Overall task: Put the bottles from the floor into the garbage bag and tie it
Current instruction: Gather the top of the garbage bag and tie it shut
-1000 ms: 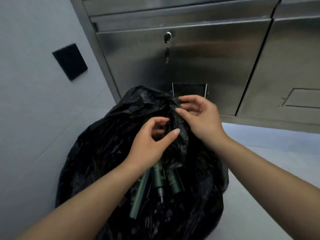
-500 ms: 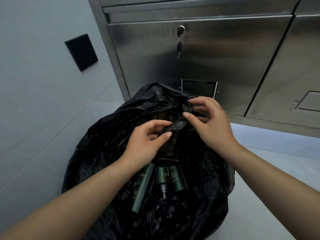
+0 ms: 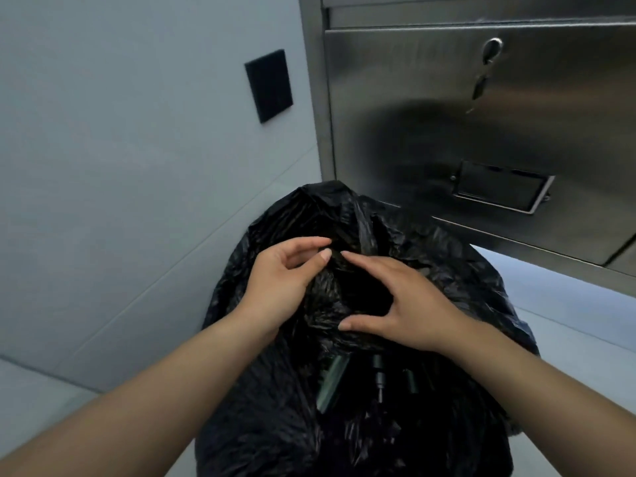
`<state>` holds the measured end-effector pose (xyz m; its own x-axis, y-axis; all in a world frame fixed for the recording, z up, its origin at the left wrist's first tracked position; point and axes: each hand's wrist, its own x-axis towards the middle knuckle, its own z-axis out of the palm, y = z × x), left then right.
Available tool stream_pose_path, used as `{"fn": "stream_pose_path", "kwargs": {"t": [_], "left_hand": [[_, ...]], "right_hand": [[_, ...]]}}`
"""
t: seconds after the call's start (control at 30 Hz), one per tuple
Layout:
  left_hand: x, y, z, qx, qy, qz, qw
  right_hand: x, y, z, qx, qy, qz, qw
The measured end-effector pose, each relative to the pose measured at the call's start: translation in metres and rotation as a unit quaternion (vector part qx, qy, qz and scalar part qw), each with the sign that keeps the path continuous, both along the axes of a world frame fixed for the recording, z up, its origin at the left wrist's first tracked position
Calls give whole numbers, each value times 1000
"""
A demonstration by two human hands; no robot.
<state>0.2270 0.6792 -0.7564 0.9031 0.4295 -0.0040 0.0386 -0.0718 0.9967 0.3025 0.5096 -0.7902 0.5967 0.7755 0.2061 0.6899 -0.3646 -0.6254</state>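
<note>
**Gathering the bag's mouth for the tie**

The black garbage bag stands on the floor at the middle of the view, close to the steel cabinet at 1 o'clock and the grey wall at 10 o'clock. Dark green bottles show through its open mouth at about 6 o'clock from the hands, so loading looks finished and tying is the step in hand.

The left hand pinches a fold of the film at the rim, thumb and forefinger closed on it. The right hand lies spread over the bunched plastic just beside it, fingers open and curved, pressing rather than gripping.

The film is thin, soft and slick; it will crumple easily, slip through a loose pinch, and could tear if yanked against the load. The bottles probably make the bag bottom-heavy, so the sack should stay put while the top is worked. The best hold is likely two opposite flaps of the rim, drawn up well above the bottles to leave slack for a knot.

No writing can be read: the bottles' labels are too dark and blurred, and the cabinet's small framed plate looks blank. A black panel on the wall carries no marking.
</note>
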Motion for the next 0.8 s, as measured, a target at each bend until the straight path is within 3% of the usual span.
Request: {"fn": "stream_pose_path", "kwargs": {"t": [0.2,0.37,0.53,0.63,0.8], "left_hand": [[-27,41,5,-45,33,3,998],[-51,54,-17,-25,93,-9,995],[-58,33,-26,-6,144,-112,983],[-55,20,-26,-10,109,-114,987],[-33,22,-15,-34,30,-75,996]], "right_hand": [[7,58,20,16,-83,35,996],[-2,65,-3,44,-41,15,998],[-1,36,-8,61,15,-50,997],[1,22,1,78,25,-68,994],[-6,6,16,39,-79,-47,995]]}}
